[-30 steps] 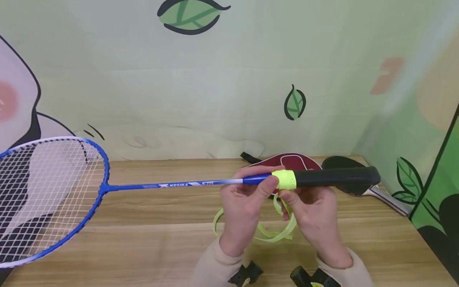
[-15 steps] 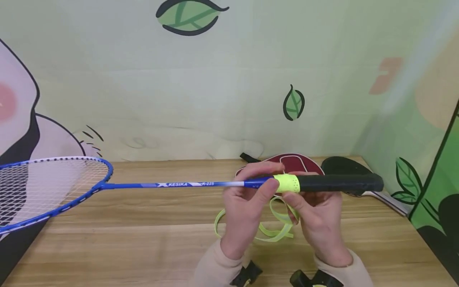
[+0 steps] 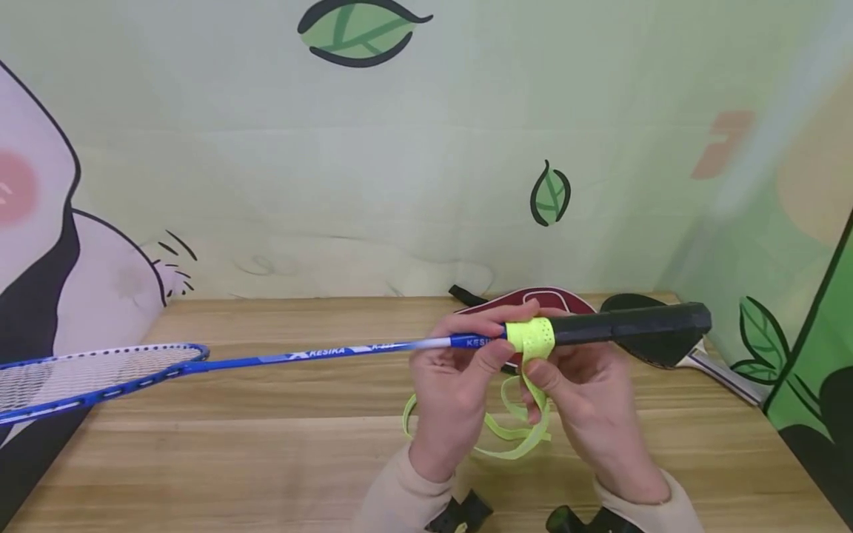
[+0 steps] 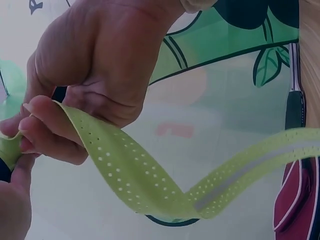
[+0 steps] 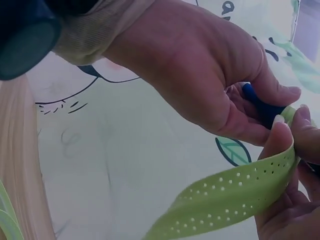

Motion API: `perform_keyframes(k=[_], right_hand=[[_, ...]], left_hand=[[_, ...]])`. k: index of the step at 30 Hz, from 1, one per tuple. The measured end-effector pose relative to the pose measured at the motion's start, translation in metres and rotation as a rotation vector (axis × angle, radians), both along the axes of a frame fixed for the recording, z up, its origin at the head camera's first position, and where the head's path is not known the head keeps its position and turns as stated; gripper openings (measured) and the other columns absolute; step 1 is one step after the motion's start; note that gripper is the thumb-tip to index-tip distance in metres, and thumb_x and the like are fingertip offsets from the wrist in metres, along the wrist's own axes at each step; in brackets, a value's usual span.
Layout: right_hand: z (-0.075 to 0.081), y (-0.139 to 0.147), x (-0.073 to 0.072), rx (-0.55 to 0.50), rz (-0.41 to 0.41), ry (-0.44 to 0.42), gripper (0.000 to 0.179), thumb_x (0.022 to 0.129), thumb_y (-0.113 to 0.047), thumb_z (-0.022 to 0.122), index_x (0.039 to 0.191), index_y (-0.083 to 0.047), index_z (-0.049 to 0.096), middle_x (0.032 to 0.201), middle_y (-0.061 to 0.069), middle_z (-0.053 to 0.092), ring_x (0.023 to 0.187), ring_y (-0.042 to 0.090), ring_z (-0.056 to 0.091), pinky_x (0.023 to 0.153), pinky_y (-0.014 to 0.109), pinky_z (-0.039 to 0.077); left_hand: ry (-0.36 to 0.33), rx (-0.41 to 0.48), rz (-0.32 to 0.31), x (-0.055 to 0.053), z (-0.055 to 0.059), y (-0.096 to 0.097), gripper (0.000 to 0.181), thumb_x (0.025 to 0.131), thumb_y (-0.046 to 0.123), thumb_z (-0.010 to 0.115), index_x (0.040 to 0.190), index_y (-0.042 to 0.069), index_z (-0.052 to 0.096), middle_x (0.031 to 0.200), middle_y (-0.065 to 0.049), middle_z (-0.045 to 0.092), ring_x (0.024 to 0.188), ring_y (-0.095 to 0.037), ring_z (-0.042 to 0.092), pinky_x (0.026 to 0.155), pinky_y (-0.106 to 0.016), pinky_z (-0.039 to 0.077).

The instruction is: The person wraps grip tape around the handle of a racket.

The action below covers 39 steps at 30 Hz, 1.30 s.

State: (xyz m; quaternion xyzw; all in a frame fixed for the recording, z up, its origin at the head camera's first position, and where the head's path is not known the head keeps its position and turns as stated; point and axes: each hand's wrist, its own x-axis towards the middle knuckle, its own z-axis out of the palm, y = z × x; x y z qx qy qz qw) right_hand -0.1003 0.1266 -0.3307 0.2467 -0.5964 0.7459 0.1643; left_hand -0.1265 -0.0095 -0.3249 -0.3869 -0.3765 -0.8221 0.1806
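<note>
A person holds a blue and white racket (image 3: 320, 354) in the air over a wood table (image 3: 266, 444). The round net end is on the left, tipped so we see it nearly from the side, and some of it is cut off. The black handle (image 3: 629, 323) points right and a bit up.

The left hand (image 3: 449, 396) pinches the racket just by the top of the handle, with its thumb close to the tape (image 3: 538, 340). The right hand (image 3: 593, 407) pinches the tape between thumb and finger, below the handle. The tape is bright yellow-green and full of tiny holes. It goes round the top end of the handle, then hangs down in big loops. I can't tell if the loops touch the table. In the left wrist view, the loose tape has a grey stripe and a twist.

At the back of the table, behind the hands, is a red thing (image 3: 533, 299) with white lines. A black bat (image 3: 666, 354) lies to the right of it. The wall (image 3: 413, 170) has green leaves (image 3: 360, 33) on it.
</note>
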Motion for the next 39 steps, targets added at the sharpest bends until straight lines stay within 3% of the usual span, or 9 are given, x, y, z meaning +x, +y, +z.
perform_keyframes(k=[3, 12, 18, 21, 26, 29, 33, 35, 39], right_hand=[[-0.003, -0.001, -0.002, -0.041, -0.01, 0.044, 0.037, 0.088, 0.012, 0.063, 0.123, 0.009, 0.054, 0.084, 0.008, 0.068, 0.051, 0.016, 0.057, 0.038, 0.026, 0.048], [-0.008, -0.003, -0.006, -0.138, -0.09, 0.121, 0.029, 0.081, 0.016, 0.068, 0.109, 0.011, 0.06, 0.081, 0.011, 0.069, 0.05, 0.015, 0.056, 0.039, 0.021, 0.046], [-0.01, -0.005, -0.008, -0.143, -0.102, 0.161, 0.023, 0.08, 0.018, 0.068, 0.101, 0.01, 0.061, 0.076, 0.01, 0.069, 0.046, 0.016, 0.053, 0.037, 0.024, 0.043], [-0.011, -0.006, -0.008, -0.151, -0.086, 0.158, 0.02, 0.081, 0.019, 0.065, 0.099, 0.01, 0.059, 0.074, 0.01, 0.067, 0.044, 0.016, 0.053, 0.035, 0.026, 0.043], [-0.011, -0.007, -0.006, -0.116, -0.088, 0.141, 0.017, 0.084, 0.019, 0.061, 0.1, 0.011, 0.057, 0.071, 0.011, 0.063, 0.044, 0.016, 0.053, 0.033, 0.027, 0.042], [-0.01, -0.007, -0.005, -0.089, -0.123, 0.122, 0.018, 0.084, 0.018, 0.063, 0.1, 0.012, 0.059, 0.068, 0.01, 0.062, 0.044, 0.016, 0.053, 0.035, 0.027, 0.043], [-0.008, -0.006, -0.004, -0.03, -0.183, 0.044, 0.034, 0.082, 0.014, 0.068, 0.115, 0.009, 0.059, 0.076, 0.008, 0.066, 0.045, 0.017, 0.054, 0.036, 0.027, 0.044], [-0.007, -0.006, -0.003, -0.01, -0.194, 0.021, 0.034, 0.083, 0.013, 0.069, 0.115, 0.007, 0.06, 0.075, 0.007, 0.065, 0.045, 0.017, 0.054, 0.036, 0.027, 0.044], [-0.008, -0.005, -0.004, -0.026, -0.164, 0.095, 0.023, 0.083, 0.014, 0.067, 0.105, 0.009, 0.062, 0.071, 0.007, 0.064, 0.045, 0.016, 0.053, 0.037, 0.026, 0.044]], left_hand=[[-0.008, -0.002, 0.019, 0.001, 0.0, 0.002, 0.024, 0.092, 0.002, 0.064, 0.095, -0.016, 0.049, 0.107, -0.037, 0.062, 0.106, -0.044, 0.063, 0.088, -0.034, 0.056], [-0.01, -0.001, 0.036, 0.004, 0.0, 0.006, 0.032, 0.091, 0.004, 0.065, 0.095, -0.021, 0.045, 0.1, -0.043, 0.058, 0.1, -0.032, 0.068, 0.085, -0.031, 0.056], [-0.123, -0.011, 0.057, 0.008, 0.0, 0.005, 0.029, 0.091, 0.004, 0.066, 0.101, -0.02, 0.053, 0.103, -0.039, 0.062, 0.095, -0.025, 0.07, 0.078, -0.035, 0.06], [-0.181, -0.032, 0.078, 0.008, 0.001, 0.004, 0.026, 0.091, 0.005, 0.068, 0.102, -0.017, 0.059, 0.103, -0.034, 0.065, 0.09, -0.023, 0.071, 0.074, -0.036, 0.06], [-0.203, -0.048, 0.095, 0.007, 0.001, 0.004, 0.025, 0.09, 0.006, 0.069, 0.1, -0.015, 0.061, 0.102, -0.031, 0.067, 0.089, -0.024, 0.07, 0.074, -0.029, 0.059], [-0.208, -0.049, 0.121, 0.006, 0.001, 0.003, 0.025, 0.089, 0.006, 0.07, 0.1, -0.015, 0.061, 0.1, -0.031, 0.067, 0.09, -0.027, 0.07, 0.075, -0.029, 0.059], [-0.234, -0.064, 0.177, 0.005, 0.0, 0.003, 0.023, 0.089, 0.006, 0.071, 0.099, -0.014, 0.063, 0.099, -0.028, 0.069, 0.089, -0.028, 0.069, 0.075, -0.03, 0.059], [-0.245, -0.069, 0.19, 0.005, 0.0, 0.002, 0.023, 0.088, 0.006, 0.071, 0.098, -0.013, 0.063, 0.098, -0.028, 0.069, 0.09, -0.03, 0.069, 0.075, -0.03, 0.059], [-0.241, -0.063, 0.184, 0.005, -0.001, 0.003, 0.022, 0.089, 0.006, 0.07, 0.097, -0.013, 0.062, 0.098, -0.027, 0.069, 0.09, -0.029, 0.069, 0.075, -0.028, 0.059]])
